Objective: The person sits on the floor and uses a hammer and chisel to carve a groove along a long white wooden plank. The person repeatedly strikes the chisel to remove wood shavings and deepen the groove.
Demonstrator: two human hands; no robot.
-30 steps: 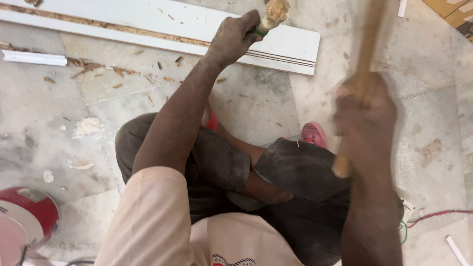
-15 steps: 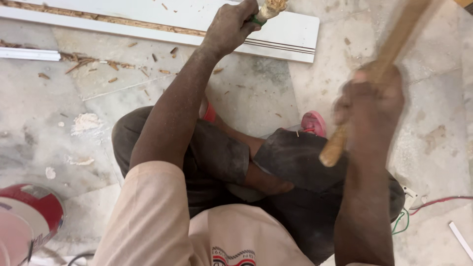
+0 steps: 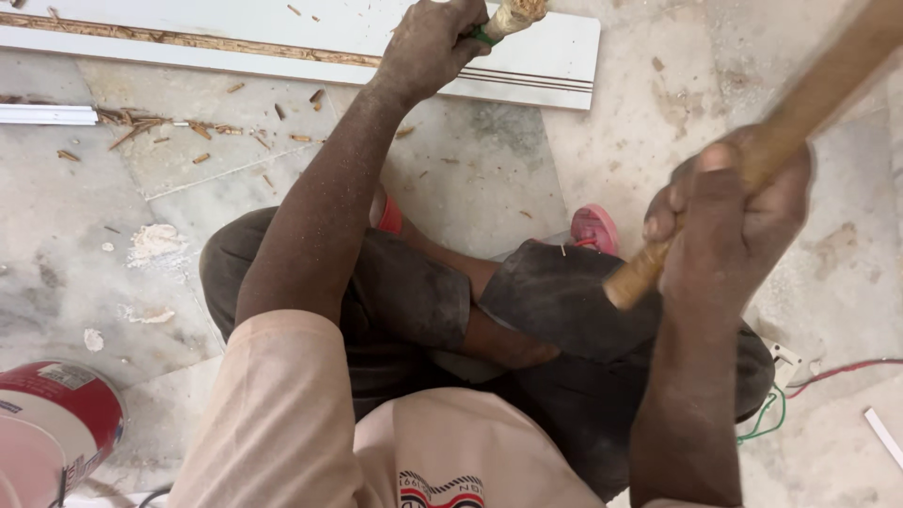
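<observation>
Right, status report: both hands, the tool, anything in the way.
Left hand shut on chisel, set against white board. Right hand shut on wooden handle, raised. Wood chips on floor; nothing between.

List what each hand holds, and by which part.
Left hand: chisel, gripped around its handle just below the frayed top. Right hand: wooden handle, gripped near its lower end; its head is out of frame.

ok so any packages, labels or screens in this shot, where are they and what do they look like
Paint can: bottom left corner on the floor, round, red with a white label band, partly cut off by the frame.
Shirt print: bottom edge, on the person's pale pink shirt, small red and dark emblem, partly cut off.
No screens or signs.
</observation>
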